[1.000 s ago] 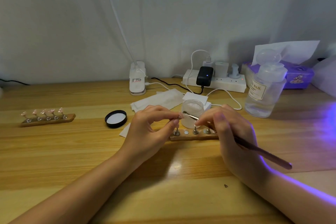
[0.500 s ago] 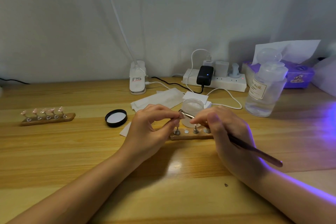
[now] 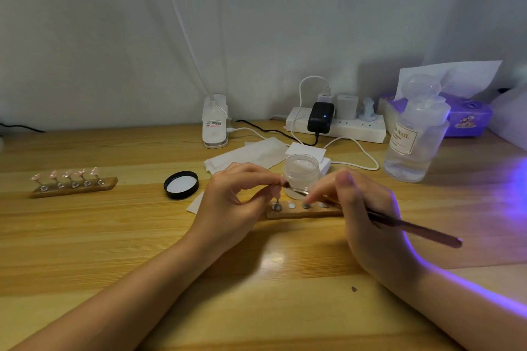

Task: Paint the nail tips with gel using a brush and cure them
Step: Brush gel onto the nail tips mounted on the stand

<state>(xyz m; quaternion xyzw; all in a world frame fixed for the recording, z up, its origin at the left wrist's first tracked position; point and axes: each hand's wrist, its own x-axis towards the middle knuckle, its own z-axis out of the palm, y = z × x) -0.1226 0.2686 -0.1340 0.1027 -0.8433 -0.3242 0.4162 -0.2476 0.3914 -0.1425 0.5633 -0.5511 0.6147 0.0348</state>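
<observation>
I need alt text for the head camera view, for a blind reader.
The left hand pinches a nail tip while the right hand holds a brush to it, above a wooden holder. An open gel jar stands behind.

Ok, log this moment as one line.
step: painting nail tip | left hand: pinches tip | right hand: holds brush on tip | gel jar: open
</observation>
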